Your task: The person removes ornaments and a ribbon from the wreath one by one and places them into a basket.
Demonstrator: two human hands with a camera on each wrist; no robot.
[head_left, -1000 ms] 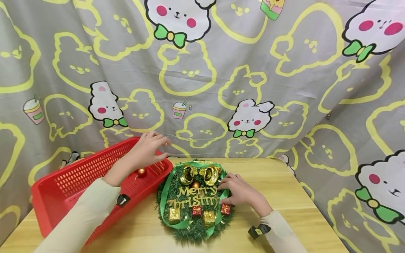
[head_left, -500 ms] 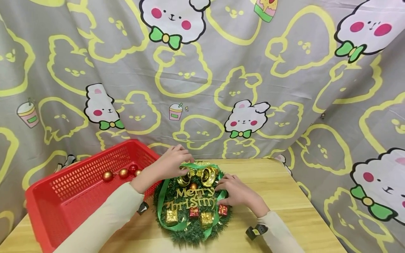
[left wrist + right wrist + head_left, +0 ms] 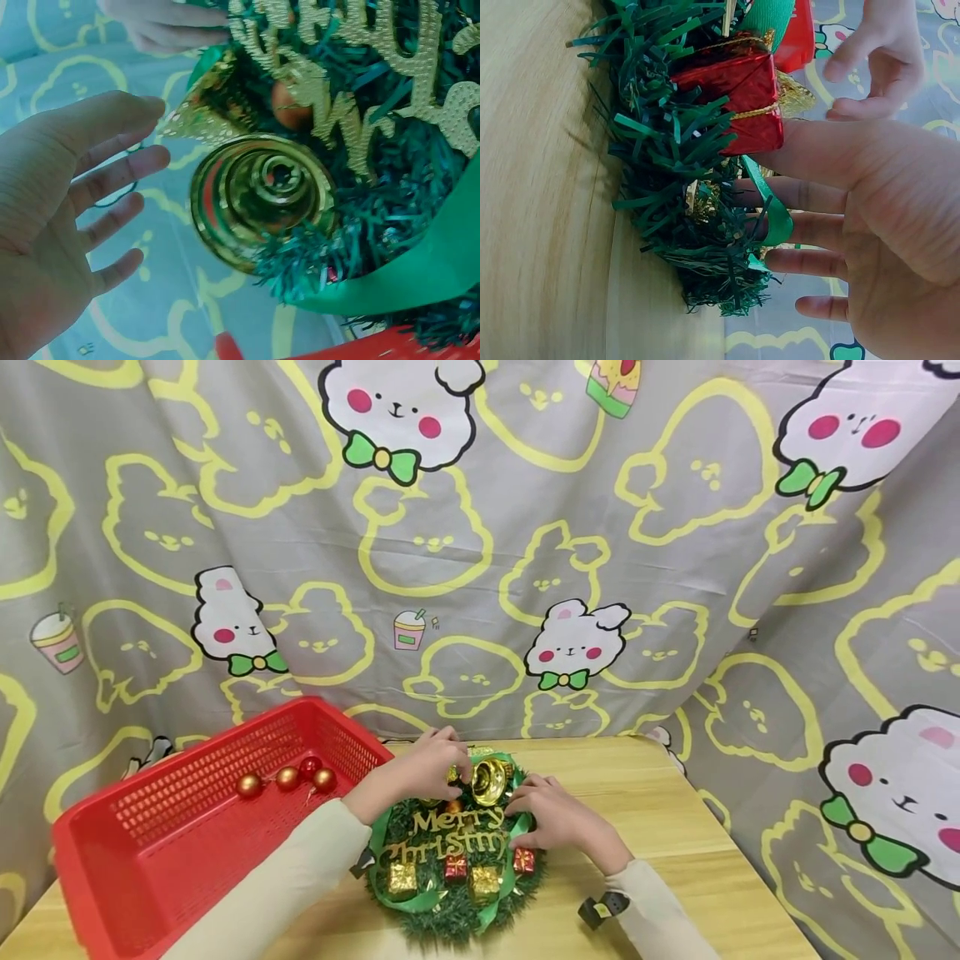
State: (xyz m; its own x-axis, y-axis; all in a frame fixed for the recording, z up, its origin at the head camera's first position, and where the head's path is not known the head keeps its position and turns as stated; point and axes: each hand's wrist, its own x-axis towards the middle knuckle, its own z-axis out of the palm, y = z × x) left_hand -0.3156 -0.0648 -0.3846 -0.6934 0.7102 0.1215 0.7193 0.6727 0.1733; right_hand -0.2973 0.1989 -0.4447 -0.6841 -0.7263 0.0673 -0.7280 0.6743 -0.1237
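Observation:
A green tinsel wreath (image 3: 450, 925) lies on the table, bearing gold "Merry Christmas" lettering (image 3: 459, 843), two gold bells, a green ribbon (image 3: 412, 904) and small gift boxes. My left hand (image 3: 427, 772) hovers at the wreath's upper left, partly covering the left bell in the head view. From the left wrist, that bell (image 3: 262, 202) appears just beyond the spread fingertips, and the palm holds nothing. My right hand (image 3: 558, 817) rests at the wreath's right edge. In the right wrist view its fairly straight fingers reach into the tinsel, with the thumb beside a red gift box (image 3: 750, 94).
A red plastic basket (image 3: 82, 860) stands on the left, close to the wreath, with several gold and red baubles (image 3: 287, 778) inside. Wooden tabletop (image 3: 660, 827) extends to the right. Behind hangs a grey curtain (image 3: 480, 543) printed with cartoon animals.
My left hand has moved rightward from above the basket to the wreath's top left, uncovering the baubles. The right hand has stayed at the wreath's edge. The head view has shifted slightly.

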